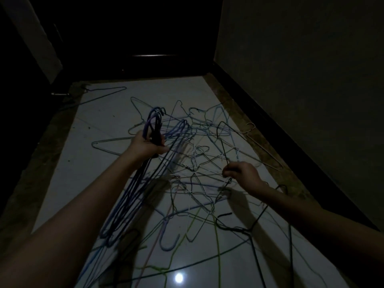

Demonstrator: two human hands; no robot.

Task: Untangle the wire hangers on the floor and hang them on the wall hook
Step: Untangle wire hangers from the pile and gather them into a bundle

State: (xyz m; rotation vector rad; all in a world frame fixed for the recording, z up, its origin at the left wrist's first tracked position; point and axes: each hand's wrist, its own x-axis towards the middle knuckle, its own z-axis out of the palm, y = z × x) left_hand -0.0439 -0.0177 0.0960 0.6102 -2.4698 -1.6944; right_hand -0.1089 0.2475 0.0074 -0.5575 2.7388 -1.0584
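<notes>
Left hand (148, 145) grips bundled hangers (133, 183) (hooks above fingers).

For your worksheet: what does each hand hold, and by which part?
Left hand: a bundle of hangers, gripped just below the hooks. Right hand: one black hanger, pinched on its wire.

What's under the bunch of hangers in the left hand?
Below the bunch of hangers held by the left hand lies pale floor and the tangled pile. Strands directly beneath are hidden.
</notes>
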